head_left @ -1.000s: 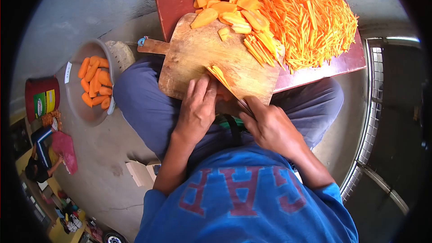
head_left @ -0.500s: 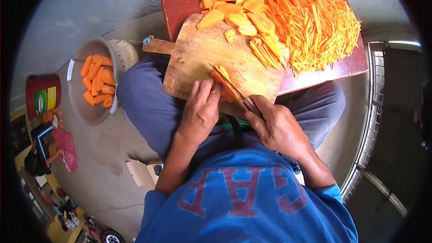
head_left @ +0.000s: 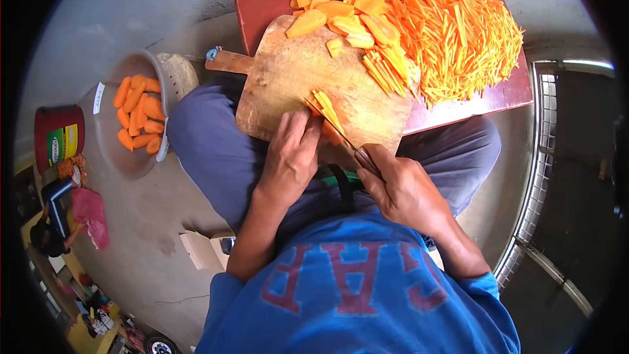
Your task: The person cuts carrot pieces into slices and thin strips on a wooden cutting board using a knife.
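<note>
While knife's in carrot: step in hand looks like cutting carrot into thin strips; the knife point(head_left: 333, 127) lies against the carrot piece point(head_left: 329, 137), w/ a few cut strips point(head_left: 327, 108) leaning on the far side of the blade.

Carrot piece: at 6 o'clock on the cutting board point(head_left: 282, 78), near edge; partly hidden by fingers & blade, so can't tell if it's one chunk or stacked slices.

Left hand: point(head_left: 288, 157) at approx 7 o'clock of the board; fingers bent & closed in on the carrot piece, which sits at their 3–4 o'clock. Thumb hidden. Fingertips v. near the blade.

Right hand: point(head_left: 406, 187) at approx 5 o'clock; closed firmly round the knife handle, no gap. Blade runs from this grip toward 10–11 o'clock; carrot piece is at the grip's 9–10 o'clock.

Next stroke: probably calls for left fingertips tucked back, a small shift of the cut line toward 8 o'clock, & a level push through; risk, I'd judge, is a nick, esp. w/ fingers so close.

Red table: point(head_left: 259, 0) beyond the board; flat slices point(head_left: 334, 10) at 12 o'clock, some overlapping the board; stick bundle point(head_left: 385, 73) at 2–3 o'clock on the board; big shredded pile point(head_left: 452, 33) at 2 o'clock, on the table.

Basin: point(head_left: 134, 165) at 9 o'clock, well apart, w/ uncut carrots point(head_left: 137, 111) inside.
</note>
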The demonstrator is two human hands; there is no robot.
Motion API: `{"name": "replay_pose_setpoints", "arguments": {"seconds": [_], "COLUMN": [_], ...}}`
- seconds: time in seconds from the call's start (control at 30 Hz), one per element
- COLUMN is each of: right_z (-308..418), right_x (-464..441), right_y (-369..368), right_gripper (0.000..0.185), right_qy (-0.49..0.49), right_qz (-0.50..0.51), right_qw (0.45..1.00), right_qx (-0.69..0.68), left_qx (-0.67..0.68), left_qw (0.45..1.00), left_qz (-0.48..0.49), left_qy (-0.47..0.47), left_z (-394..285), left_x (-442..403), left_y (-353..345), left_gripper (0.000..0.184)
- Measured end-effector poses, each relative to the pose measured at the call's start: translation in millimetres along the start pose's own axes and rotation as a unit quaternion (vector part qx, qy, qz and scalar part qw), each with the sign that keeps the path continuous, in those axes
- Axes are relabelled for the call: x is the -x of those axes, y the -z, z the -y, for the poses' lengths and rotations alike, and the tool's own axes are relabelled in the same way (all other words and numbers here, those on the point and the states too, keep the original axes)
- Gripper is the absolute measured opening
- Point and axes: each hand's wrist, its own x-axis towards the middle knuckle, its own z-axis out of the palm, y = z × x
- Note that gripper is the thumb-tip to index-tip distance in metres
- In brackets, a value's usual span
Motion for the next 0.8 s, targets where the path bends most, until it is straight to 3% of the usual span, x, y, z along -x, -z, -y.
{"name": "replay_pose_setpoints", "arguments": {"seconds": [0.13,0.27,0.37,0.5,0.6,0.8], "right_z": [-8,-6,-7,-4,2,-3], "right_x": [-35,-32,-16,-8,-8,0], "right_y": [-10,1,-7,-11,-13,-5], "right_gripper": [0.026,0.027,0.028,0.032,0.032,0.032], "right_qy": [0.074,0.027,0.019,-0.030,-0.011,-0.012], "right_qz": [-0.041,0.008,-0.017,-0.012,-0.035,0.015], "right_qw": [0.996,0.999,1.000,0.999,0.997,1.000], "right_qx": [0.030,0.041,0.011,-0.035,-0.067,-0.010], "left_qx": [0.006,0.014,0.023,-0.001,0.003,-0.011], "left_qw": [1.000,1.000,0.998,1.000,1.000,1.000], "left_qz": [-0.005,0.008,-0.049,-0.030,-0.030,-0.015], "left_qy": [-0.010,-0.015,-0.007,-0.002,-0.001,-0.016], "left_z": [2,2,0,-1,-3,0], "left_x": [0,1,4,4,4,4], "left_y": [-2,3,-7,-3,-1,-3], "left_gripper": [0.037,0.035,0.037,0.041,0.041,0.035]}}
